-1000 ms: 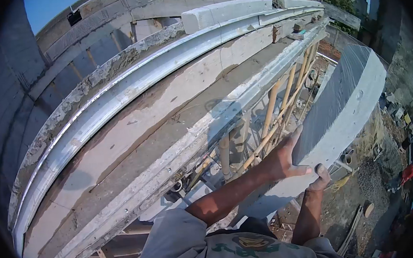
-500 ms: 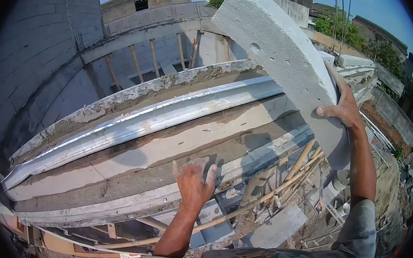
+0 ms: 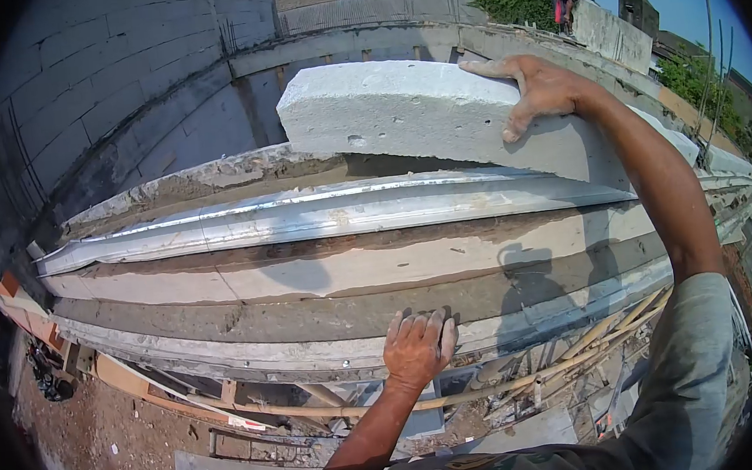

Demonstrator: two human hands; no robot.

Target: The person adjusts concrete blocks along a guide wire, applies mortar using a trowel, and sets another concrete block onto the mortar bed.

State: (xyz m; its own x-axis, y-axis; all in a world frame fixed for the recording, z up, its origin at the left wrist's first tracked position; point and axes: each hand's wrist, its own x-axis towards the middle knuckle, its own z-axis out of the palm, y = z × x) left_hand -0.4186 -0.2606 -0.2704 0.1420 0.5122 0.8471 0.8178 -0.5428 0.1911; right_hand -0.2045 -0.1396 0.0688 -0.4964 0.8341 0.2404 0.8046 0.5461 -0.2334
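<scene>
A long pale aerated concrete block lies lengthwise above the rear of the wall top, slightly tilted. My right hand is closed over its upper edge, fingers on top and thumb on the near face. Below the block runs a silvery metal channel. In front of that is a light block course bordered by grey mortar. My left hand rests on the near ledge, fingers stretched forward and thumb apart, holding nothing. Whether the block's underside fully touches the wall is hidden.
Bamboo poles run just below the near ledge, with rubble-strewn ground far beneath. A tall grey block wall rises at the left. Another person bends over at the upper right, near thin upright rods.
The concrete block has swung from steeply raised to nearly level along the wall, my right hand moving onto its top edge. My left hand has come down onto the near ledge.
</scene>
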